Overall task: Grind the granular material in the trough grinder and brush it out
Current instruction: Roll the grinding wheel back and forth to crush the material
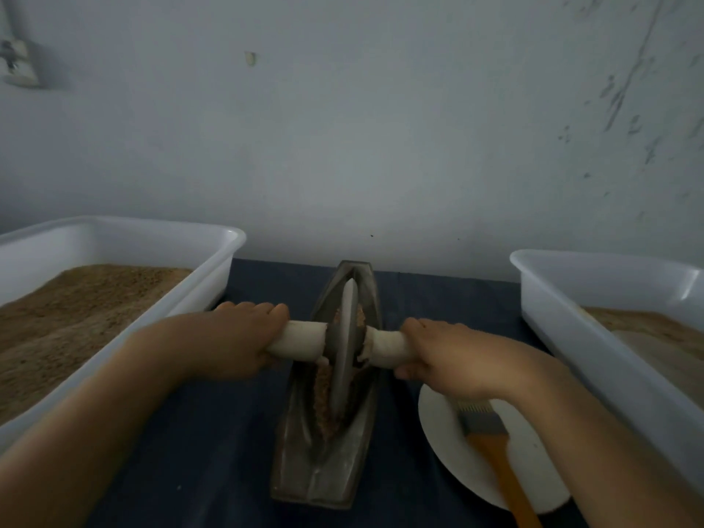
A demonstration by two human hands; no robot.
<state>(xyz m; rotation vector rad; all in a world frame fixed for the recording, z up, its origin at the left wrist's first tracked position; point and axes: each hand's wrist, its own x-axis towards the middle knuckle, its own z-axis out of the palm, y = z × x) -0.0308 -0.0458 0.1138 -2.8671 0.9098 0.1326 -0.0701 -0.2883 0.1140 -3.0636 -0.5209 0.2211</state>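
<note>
Brown grain [324,394] fills the trough grinder [324,466]; left hand [244,337] and right hand [442,356] grip its wheel handles [304,341].

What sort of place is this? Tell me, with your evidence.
Probably a plain workroom for hand-grinding: a metal trough grinder on a dark-covered table, white bins of granular material, and a bare scuffed wall.

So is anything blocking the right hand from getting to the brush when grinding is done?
Nothing visible does. The brush lies uncovered on the white plate, just below the right hand, whose forearm only hides part of it from the camera.
</note>
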